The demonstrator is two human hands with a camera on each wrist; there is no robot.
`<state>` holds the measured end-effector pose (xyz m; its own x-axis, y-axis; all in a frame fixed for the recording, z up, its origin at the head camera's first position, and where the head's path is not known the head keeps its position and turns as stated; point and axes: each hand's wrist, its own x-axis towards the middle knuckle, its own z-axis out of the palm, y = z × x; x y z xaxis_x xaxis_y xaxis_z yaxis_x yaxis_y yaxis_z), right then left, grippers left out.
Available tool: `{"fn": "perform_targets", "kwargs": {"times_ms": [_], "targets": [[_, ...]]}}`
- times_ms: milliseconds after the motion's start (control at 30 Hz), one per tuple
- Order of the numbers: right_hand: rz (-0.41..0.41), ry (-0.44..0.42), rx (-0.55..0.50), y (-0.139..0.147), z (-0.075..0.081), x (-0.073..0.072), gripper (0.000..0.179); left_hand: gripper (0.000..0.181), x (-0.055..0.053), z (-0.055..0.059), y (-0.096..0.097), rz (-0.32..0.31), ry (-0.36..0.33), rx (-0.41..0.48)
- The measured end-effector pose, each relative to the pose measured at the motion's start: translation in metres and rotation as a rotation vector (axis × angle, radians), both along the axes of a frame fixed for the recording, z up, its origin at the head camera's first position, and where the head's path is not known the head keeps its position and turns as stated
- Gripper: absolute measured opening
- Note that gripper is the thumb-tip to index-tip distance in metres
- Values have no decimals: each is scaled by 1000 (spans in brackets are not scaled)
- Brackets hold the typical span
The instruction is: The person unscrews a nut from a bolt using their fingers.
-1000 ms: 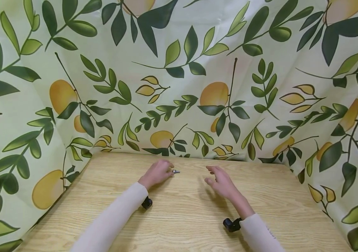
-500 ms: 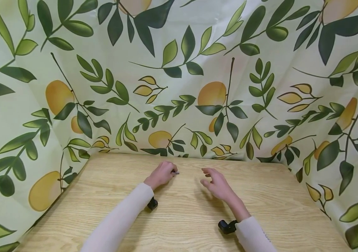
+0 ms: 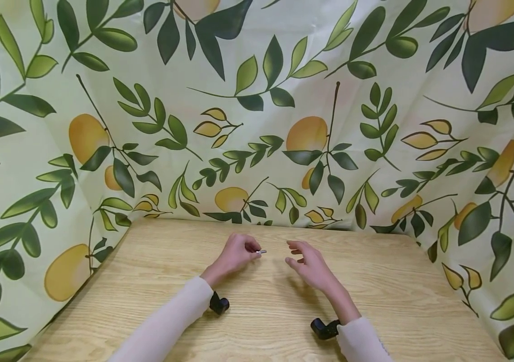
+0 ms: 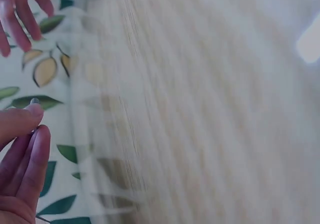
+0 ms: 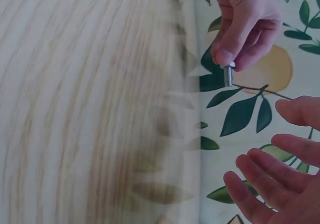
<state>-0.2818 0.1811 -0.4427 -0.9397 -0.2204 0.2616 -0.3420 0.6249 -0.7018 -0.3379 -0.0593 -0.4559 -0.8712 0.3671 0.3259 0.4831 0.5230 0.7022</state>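
Observation:
Between thumb and fingers, my left hand [image 3: 236, 255] pinches a small silver metal bolt [image 3: 263, 252] over the far part of the table. Its smooth shank and wider collar stick out below the thumb in the right wrist view, where the bolt [image 5: 228, 76] points down; the other end is hidden in the fingers. Only a grey tip of the bolt [image 4: 34, 101] shows past the thumb in the left wrist view. Just to the right, my right hand [image 3: 313, 266] is held above the table with fingers spread and relaxed, nothing in it, facing the left hand.
The wood-grain table [image 3: 257, 311] reaches back to a cloth wall [image 3: 257, 125] printed with leaves and orange fruit, which also closes off both sides. A black wrist camera [image 3: 219, 303] is on the left arm, another wrist camera [image 3: 325, 329] on the right.
The left hand has turned and moved slightly right and nearer, still holding the bolt, its thumb side now more visible. My right hand has drifted a little left, so the hands are closer together.

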Motion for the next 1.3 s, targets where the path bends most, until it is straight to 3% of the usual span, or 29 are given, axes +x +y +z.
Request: {"fn": "perform_targets", "kwargs": {"times_ms": [267,533,700,800,1100,1300], "targets": [[22,4,-46,-7,8,8,48,11,30,6,5,18,-111,273],[84,-18,-121,-10,20,17,46,12,53,11,5,-24,-165,425],[123,-50,-160,-10,30,24,43,15,62,16,7,-77,-155,501],[133,-51,-156,-11,34,27,40,15,65,17,8,-120,-99,497],[166,-84,-109,-17,36,31,26,13,72,21,10,-219,199,374],[264,-133,-168,-15,33,31,23,13,76,24,12,-239,294,363]]}}
